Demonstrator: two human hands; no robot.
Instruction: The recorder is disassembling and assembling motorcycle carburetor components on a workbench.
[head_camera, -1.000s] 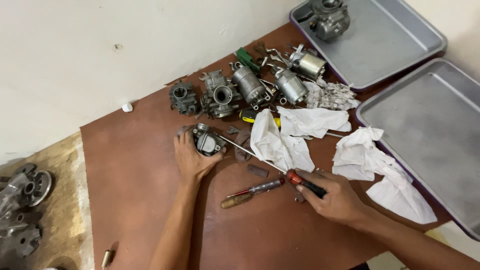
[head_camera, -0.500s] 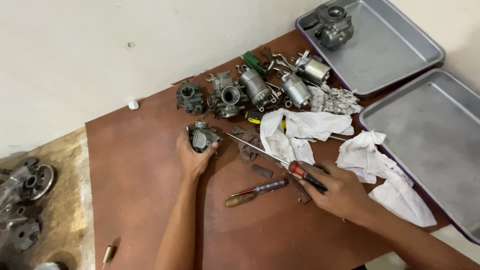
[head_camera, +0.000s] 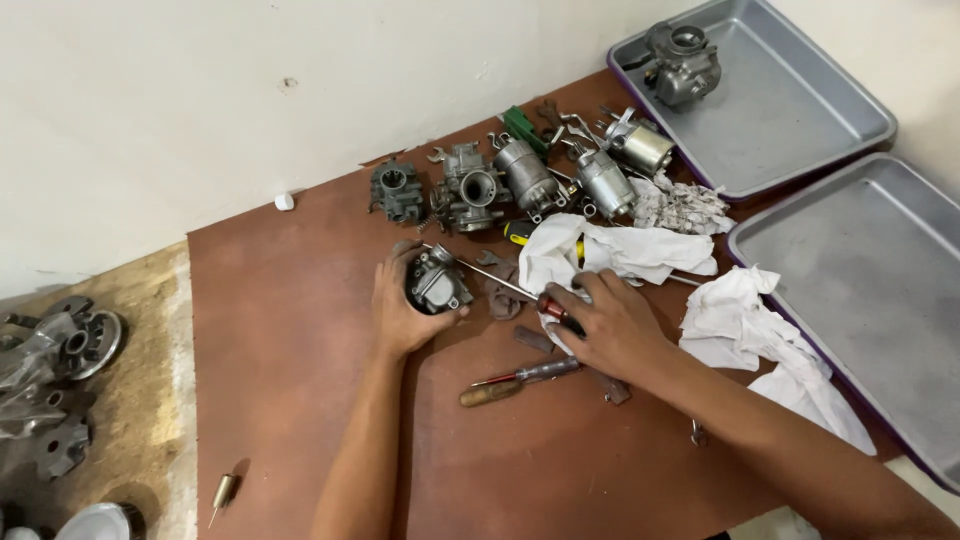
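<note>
On the table (head_camera: 300, 400), right hand (head_camera: 610, 325) slid its screwdriver (head_camera: 500, 283) closer to the carburetor (head_camera: 438, 283).

Screwdriver handle (head_camera: 562, 312) mostly hidden under the right hand (head_camera: 610, 325) (tray (head_camera: 900, 290) cut off)

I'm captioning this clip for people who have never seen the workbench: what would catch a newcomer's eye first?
First, the two hands at the centre of the brown table: the left hand grips a small grey carburetor, while the right hand points a red-handled screwdriver at it. Behind them a row of metal carburetor parts lines the wall side, with white rags and two metal trays to the right.
</note>
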